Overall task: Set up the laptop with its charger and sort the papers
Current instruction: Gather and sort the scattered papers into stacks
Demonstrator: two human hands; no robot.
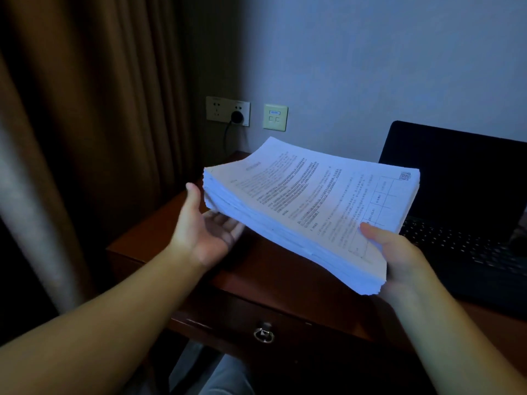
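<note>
A thick stack of printed white papers (308, 206) is held in the air above the wooden desk (273, 275). My left hand (204, 229) lies palm up under the stack's left edge, thumb raised beside it and fingers straight beneath. My right hand (396, 252) grips the near right corner, thumb on top of the sheets. An open black laptop (467, 212) stands on the desk at the right, its screen dark. A black plug (236, 117) sits in the wall socket, and its cable (226, 138) drops behind the desk.
Brown curtains (94, 124) hang at the left, close to the desk's end. A second wall plate (275, 117) is mounted right of the socket. The desk has a front drawer with a metal ring pull (263, 334). Legs in grey trousers (216, 374) show below the desk edge.
</note>
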